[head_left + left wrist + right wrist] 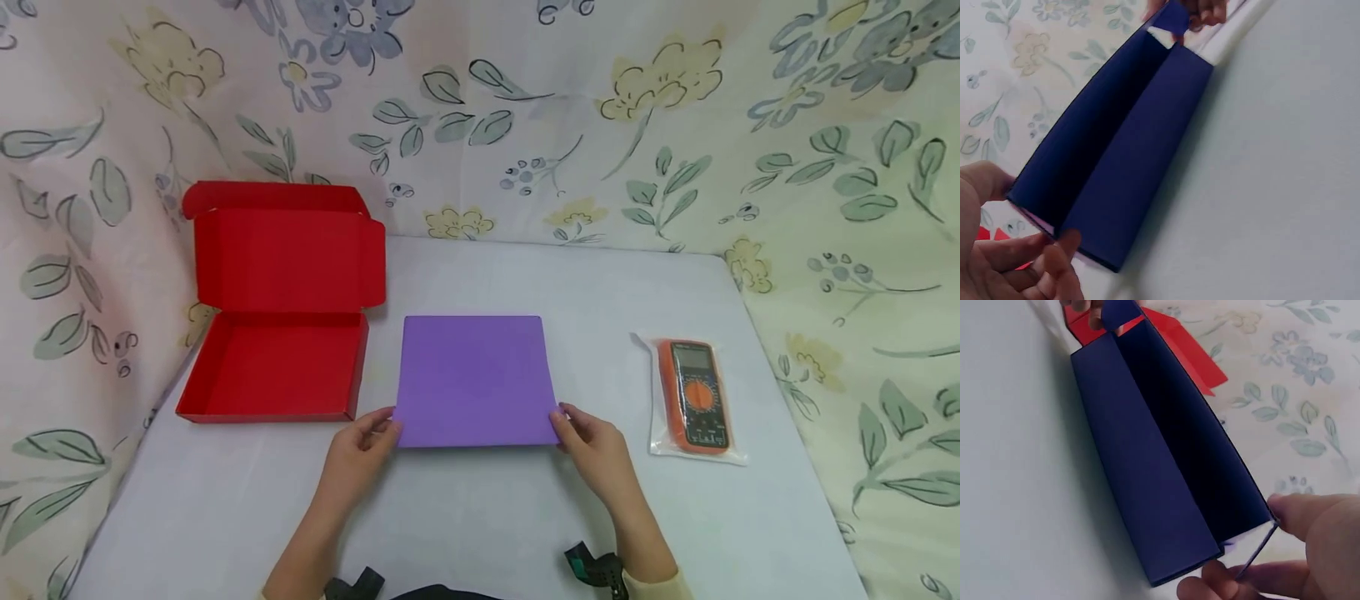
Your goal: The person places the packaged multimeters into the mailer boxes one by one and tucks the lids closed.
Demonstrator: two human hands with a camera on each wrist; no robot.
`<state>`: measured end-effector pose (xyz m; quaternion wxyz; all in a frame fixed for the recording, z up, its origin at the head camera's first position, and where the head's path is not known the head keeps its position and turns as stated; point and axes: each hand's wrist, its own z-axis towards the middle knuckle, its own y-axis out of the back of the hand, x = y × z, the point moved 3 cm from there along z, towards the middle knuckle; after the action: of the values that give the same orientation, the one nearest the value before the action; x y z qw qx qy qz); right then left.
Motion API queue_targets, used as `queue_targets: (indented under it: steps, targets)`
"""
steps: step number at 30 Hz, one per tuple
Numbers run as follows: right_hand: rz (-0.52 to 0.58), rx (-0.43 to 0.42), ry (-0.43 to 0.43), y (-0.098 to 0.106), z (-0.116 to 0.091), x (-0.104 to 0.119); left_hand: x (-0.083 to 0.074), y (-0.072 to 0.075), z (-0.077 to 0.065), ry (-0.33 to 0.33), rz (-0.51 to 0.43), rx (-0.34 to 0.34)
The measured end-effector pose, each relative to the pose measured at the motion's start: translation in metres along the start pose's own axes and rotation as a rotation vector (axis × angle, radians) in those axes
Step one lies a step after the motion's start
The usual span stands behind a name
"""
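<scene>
A purple cardboard box point(474, 379) is held between both hands over the middle of the table. Its flat panel faces up in the head view. In the left wrist view the box point(1144, 150) looks dark blue, with a gap along its near side between two panels. My left hand point(358, 454) pinches the near left corner, thumb on top and fingers below. At the opposite near corner, my right hand point(598, 446) grips the edge the same way. In the right wrist view, a small side flap point(1257, 550) sticks out beside the right fingers.
A red cardboard box point(273, 367) stands on the left with its lid raised. On the right lies an orange multimeter point(697, 396) in a clear plastic bag. Flowered cloth point(555, 158) hangs behind and beside the white table point(480, 517).
</scene>
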<state>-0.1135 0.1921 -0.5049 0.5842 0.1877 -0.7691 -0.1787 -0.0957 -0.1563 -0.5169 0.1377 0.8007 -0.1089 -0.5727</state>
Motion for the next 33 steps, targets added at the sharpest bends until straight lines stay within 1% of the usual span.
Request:
queue_targets:
  steps: [3, 5, 9, 12, 16, 20, 22, 33]
  targets:
    - [-0.014, 0.008, 0.007, -0.001, -0.002, 0.001, 0.000, -0.004, -0.003, 0.002, -0.008, -0.019]
    - [-0.004, 0.018, -0.001, -0.001, -0.001, 0.003, -0.001, -0.006, -0.005, 0.014, -0.027, -0.038]
    - [0.008, 0.042, -0.058, 0.000, 0.000, 0.009, -0.002, -0.007, -0.007, 0.048, -0.062, -0.073]
    - [-0.005, 0.063, -0.110, 0.001, 0.001, 0.012, -0.003, -0.009, -0.007, 0.070, -0.062, -0.096]
    - [0.007, 0.102, -0.147, 0.002, 0.001, 0.015, -0.003, -0.011, -0.006, 0.074, -0.054, -0.116]
    - [0.071, 0.135, -0.177, 0.000, 0.002, 0.014, -0.001, -0.015, -0.004, 0.078, -0.084, -0.114]
    - [0.098, 0.138, -0.192, -0.001, 0.002, 0.012, 0.001, -0.017, -0.002, 0.089, -0.106, -0.110]
    - [0.221, 0.118, -0.215, -0.006, 0.007, -0.003, 0.012, -0.021, -0.002, 0.138, -0.216, -0.106]
